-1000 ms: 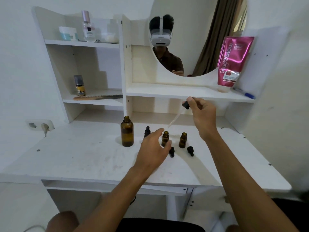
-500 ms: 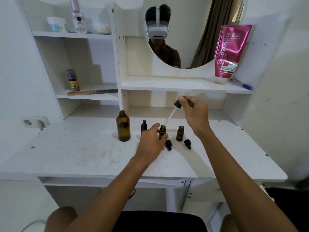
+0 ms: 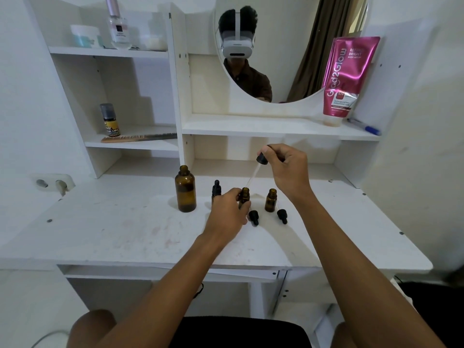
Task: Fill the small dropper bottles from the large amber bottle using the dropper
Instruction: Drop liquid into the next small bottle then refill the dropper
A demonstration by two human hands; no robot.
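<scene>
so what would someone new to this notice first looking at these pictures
Most striking are the two bare hands at the middle of the white desk: the left hand steadies a small open amber bottle, while the right hand holds a black-capped glass dropper slanted down toward its mouth. Left of them stands the large uncapped amber bottle. On the shelf at upper right, a bright pink tube leans by the round mirror.

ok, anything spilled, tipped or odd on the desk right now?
Nothing spilled or tipped. Large amber bottle and small bottles stand upright; two dropper caps lie loose on the desk, expected mid-fill. Only faint reddish stains on the desktop, seemingly dry.
</scene>
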